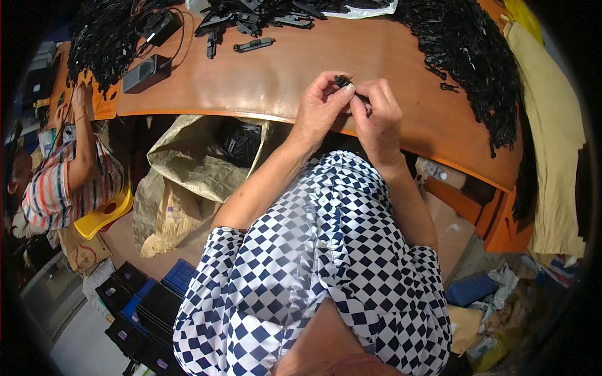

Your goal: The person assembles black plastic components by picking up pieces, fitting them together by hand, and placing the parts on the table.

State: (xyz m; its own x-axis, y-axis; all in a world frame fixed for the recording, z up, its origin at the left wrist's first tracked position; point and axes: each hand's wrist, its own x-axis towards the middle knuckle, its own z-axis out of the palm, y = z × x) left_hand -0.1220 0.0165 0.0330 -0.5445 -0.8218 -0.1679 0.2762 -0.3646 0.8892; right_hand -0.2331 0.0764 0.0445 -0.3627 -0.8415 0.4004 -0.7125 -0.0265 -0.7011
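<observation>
Over the front edge of the brown table point(276, 81), my two hands meet at a small black plastic part point(342, 81). My left hand point(318, 108) pinches one end between thumb and fingers. The fingers of my right hand point(379, 119) are closed at the other end, and its fingertips cover much of the piece. A single black plastic clip-like part point(254, 44) lies on the table beyond my hands. Behind it is a loose heap of similar black parts point(251, 14). A larger pile of thin black pieces point(467, 56) spreads along the right side.
A dark grey box point(147, 74) and a black adapter point(162, 27) with a cord sit at the left. Below the edge hangs an open woven sack point(182, 150) holding black parts. A co-worker in a striped shirt point(75, 169) handles pieces at far left. Dark bins point(135, 313) stand on the floor.
</observation>
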